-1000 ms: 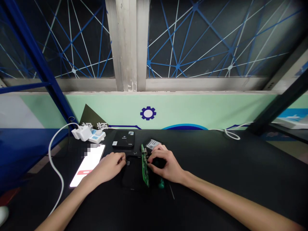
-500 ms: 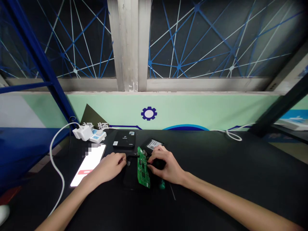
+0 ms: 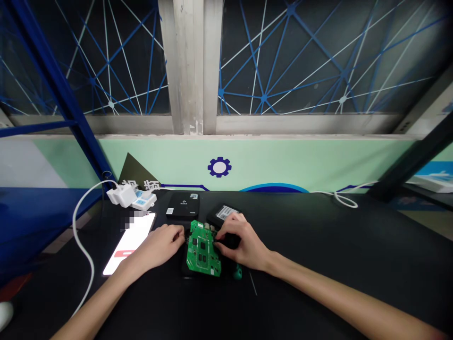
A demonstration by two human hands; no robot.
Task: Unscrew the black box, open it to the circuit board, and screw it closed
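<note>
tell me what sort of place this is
Probably an electronics work area by a window: the right hand holds a bare green circuit board over a black table.

- The circuit board (image 3: 203, 252): green, with black chips and pale dashed outlines.
- At its 9 o'clock, the phone (image 3: 131, 240): glowing white screen, red bar.
- At 11 o'clock, the flat box (image 3: 182, 208): black, white sticker.
- At 1 o'clock, the case (image 3: 224, 212): black, white label.
- At 4 o'clock, the rounded piece (image 3: 237, 272): teal green.
- At 10 o'clock, the adapter (image 3: 122, 195): white.
- The table (image 3: 336, 236): black.
- At 12 o'clock, the gear emblem (image 3: 211, 167): purple, white centre, on a pale green wall (image 3: 283, 163).
- Far off at 1 o'clock, the window pane (image 3: 307, 61): dark, crisscrossed blue and white.
</note>
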